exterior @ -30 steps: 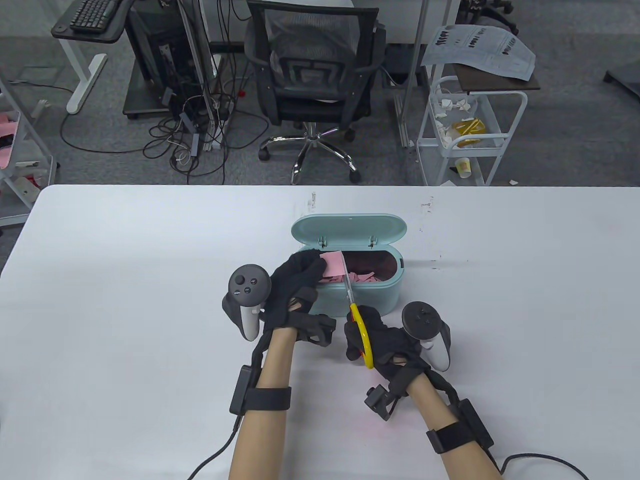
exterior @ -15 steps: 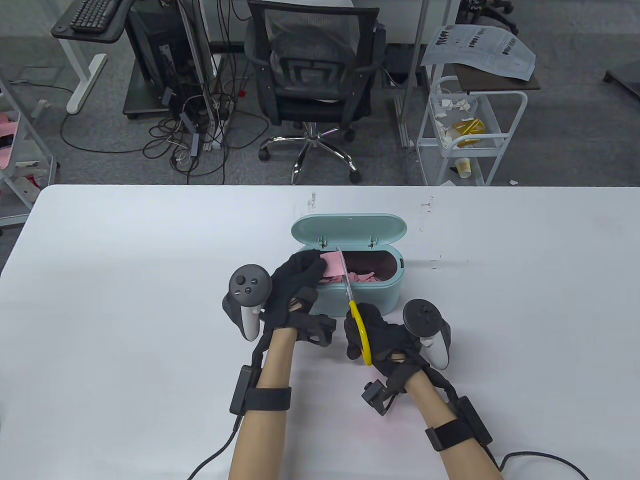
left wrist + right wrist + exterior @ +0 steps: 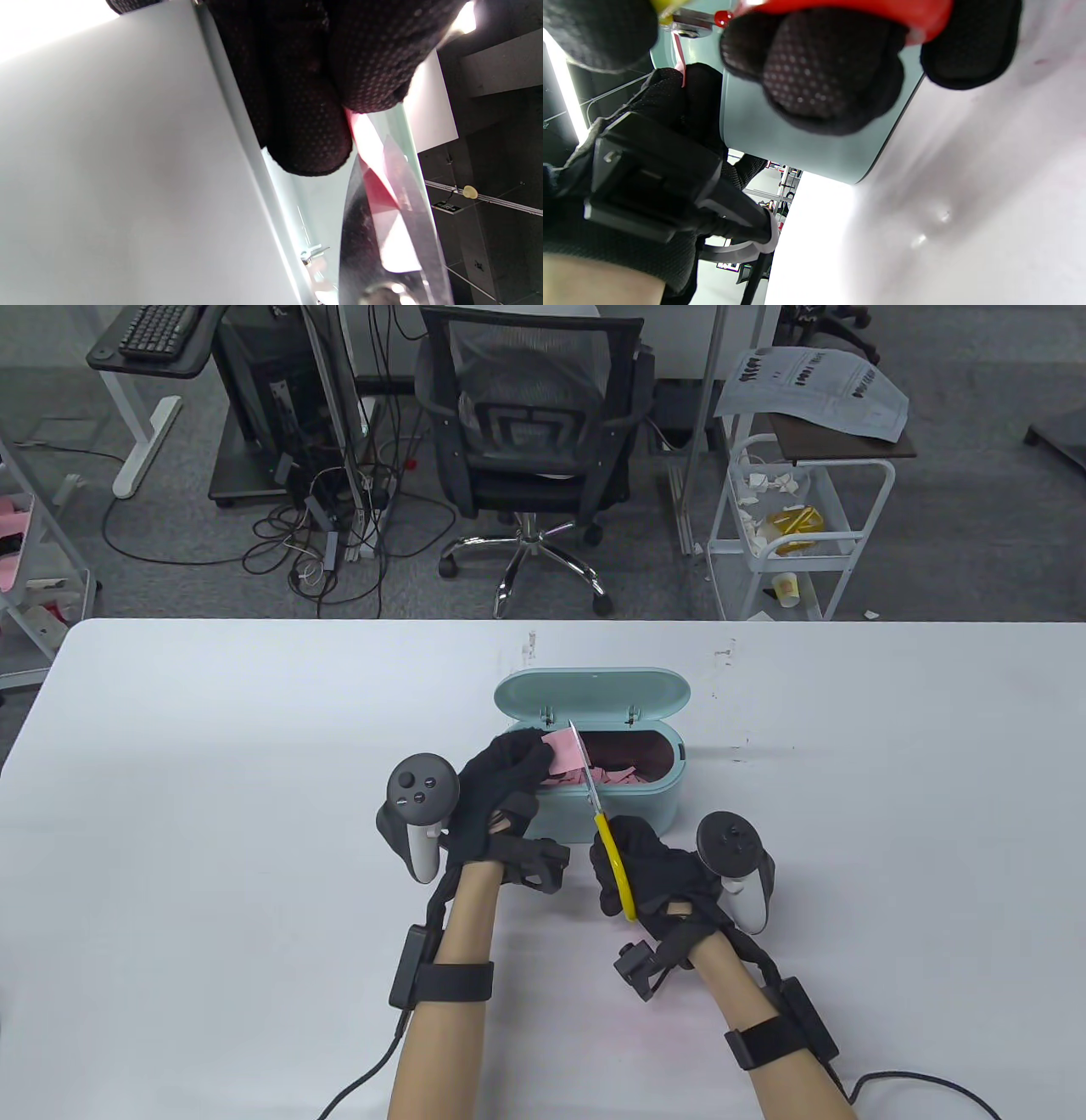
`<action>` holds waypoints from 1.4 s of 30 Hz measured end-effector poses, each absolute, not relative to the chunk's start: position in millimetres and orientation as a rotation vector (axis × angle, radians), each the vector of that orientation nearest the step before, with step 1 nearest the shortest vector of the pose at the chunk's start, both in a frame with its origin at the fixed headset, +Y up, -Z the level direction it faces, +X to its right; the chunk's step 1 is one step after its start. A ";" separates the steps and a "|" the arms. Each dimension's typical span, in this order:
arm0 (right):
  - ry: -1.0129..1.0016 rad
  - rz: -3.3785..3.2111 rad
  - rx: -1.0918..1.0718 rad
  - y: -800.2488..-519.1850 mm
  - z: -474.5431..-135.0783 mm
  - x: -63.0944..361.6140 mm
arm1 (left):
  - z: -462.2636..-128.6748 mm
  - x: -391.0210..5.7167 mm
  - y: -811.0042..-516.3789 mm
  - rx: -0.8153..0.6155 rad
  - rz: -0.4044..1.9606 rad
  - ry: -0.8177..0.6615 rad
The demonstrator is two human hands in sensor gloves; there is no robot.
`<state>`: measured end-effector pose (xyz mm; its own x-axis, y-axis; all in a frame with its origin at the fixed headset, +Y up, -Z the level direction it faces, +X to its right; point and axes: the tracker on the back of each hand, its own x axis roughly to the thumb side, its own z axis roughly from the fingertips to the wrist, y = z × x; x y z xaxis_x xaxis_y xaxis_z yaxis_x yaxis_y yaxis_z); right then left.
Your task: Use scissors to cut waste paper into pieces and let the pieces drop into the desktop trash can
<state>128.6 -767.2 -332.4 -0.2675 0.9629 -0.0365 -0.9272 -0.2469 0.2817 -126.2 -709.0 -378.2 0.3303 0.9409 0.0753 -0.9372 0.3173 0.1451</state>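
On the white table (image 3: 212, 814), the left hand (image 3: 501, 789) pinches pink paper (image 3: 560, 751) over the trash can (image 3: 628, 806); right of it, the right hand (image 3: 649, 874) grips scissors (image 3: 598, 814).

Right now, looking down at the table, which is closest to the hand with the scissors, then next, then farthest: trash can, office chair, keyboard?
From the right hand:
1. Trash can, just ahead on the table.
2. Office chair, beyond the table.
3. Keyboard, far back left.

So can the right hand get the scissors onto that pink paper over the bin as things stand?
Probably yes. The right hand holds the scissors, whose blades already straddle the pink paper that the left hand pinches over the open trash can; nothing blocks them.
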 end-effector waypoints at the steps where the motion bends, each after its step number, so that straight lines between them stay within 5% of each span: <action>1: 0.307 1.815 0.178 -766.9 -332.1 127.5 | -378.2 -126.2 -708.7 0.172 1.234 0.023; 28: 0.189 1.819 0.116 -765.7 -336.4 132.1 | -378.7 -127.4 -708.6 0.172 1.231 0.026; 34: 0.437 1.834 0.264 -773.0 -331.4 128.0 | -378.2 -127.2 -708.9 0.176 1.237 0.034; 42: 0.463 1.878 0.282 -772.5 -326.2 118.6 | -377.9 -127.2 -709.3 0.184 1.235 0.043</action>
<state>118.6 -772.5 -326.2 -0.3462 0.9377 -0.0289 -0.8438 -0.2978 0.4464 -127.2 -709.3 -377.9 0.3306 0.9414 0.0667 -0.9345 0.3166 0.1627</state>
